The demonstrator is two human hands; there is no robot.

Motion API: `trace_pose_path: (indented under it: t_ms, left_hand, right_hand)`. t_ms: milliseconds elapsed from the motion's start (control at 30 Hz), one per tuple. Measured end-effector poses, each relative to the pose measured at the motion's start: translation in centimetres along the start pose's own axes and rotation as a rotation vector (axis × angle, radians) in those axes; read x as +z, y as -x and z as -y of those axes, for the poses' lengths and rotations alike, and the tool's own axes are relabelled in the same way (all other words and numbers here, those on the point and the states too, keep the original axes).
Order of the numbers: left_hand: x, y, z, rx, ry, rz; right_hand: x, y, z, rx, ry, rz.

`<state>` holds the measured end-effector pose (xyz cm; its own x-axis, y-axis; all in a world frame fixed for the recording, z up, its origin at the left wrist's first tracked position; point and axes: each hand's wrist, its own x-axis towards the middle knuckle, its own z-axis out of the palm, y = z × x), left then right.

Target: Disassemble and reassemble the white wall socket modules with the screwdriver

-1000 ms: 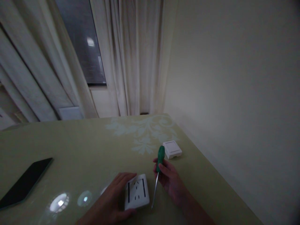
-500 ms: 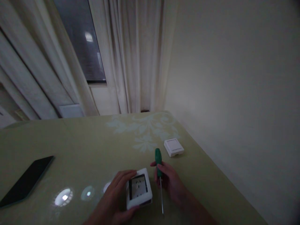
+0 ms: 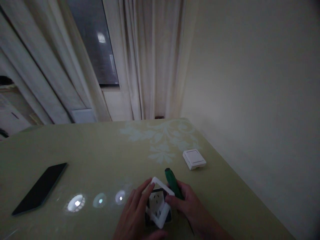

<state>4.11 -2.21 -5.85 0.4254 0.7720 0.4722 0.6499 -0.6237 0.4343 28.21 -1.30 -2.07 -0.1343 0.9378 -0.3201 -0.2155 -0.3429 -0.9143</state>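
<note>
A white wall socket (image 3: 158, 206) with a loose white frame lies tilted on the green table (image 3: 105, 160) near its front edge. My left hand (image 3: 136, 216) grips the socket from the left, fingers curled over its top edge. My right hand (image 3: 191, 208) is closed round a green-handled screwdriver (image 3: 173, 185), its thumb touching the socket's right side. The screwdriver's shaft is hidden behind my right hand.
A second white switch plate (image 3: 194, 158) lies at the right near the table edge and the wall. A black phone (image 3: 41, 187) rests at the left. Light reflections (image 3: 100, 200) shine on the tabletop. Curtains and a dark window stand behind.
The socket has been turned and tilted, its frame now lifted off the body. My right hand moved in against the socket, and the screwdriver shaft dropped out of sight.
</note>
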Motion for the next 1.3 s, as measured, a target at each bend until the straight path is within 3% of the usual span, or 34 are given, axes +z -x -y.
trace_pose_path:
  t_ms: [133, 367, 467, 667, 800, 933, 1100, 1300]
  left_hand:
    - [0.7, 0.2, 0.1, -0.065, 0.086, 0.035]
    - [1.3, 0.6, 1.4, -0.006, -0.022, 0.112]
    - [1.4, 0.7, 1.6, -0.019, 0.048, 0.119]
    - [0.5, 0.6, 1.1, -0.071, 0.136, 0.083]
    - [-0.3, 0.0, 1.1, -0.038, 0.146, 0.081]
    - [-0.6, -0.1, 1.1, -0.116, 0.151, 0.065]
    - [-0.9, -0.2, 0.9, -0.097, 0.154, 0.028]
    - [-0.8, 0.1, 1.8, -0.028, 0.179, 0.112]
  right_hand:
    - [-0.2, -0.7, 0.0, -0.007, 0.067, -0.01]
    - [-0.3, -0.9, 0.1, -0.041, 0.11, 0.013]
    - [-0.5, -0.9, 0.1, -0.045, 0.141, 0.008]
    - [-0.5, -1.0, -0.2, -0.055, 0.222, 0.015]
    - [-0.4, -1.0, -0.5, -0.068, 0.224, -0.068]
    - [-0.2, -1.2, -1.0, -0.068, 0.179, -0.11]
    - [-0.2, -1.3, -1.2, -0.065, 0.154, -0.088]
    - [-0.1, -0.9, -0.2, -0.079, 0.217, -0.025]
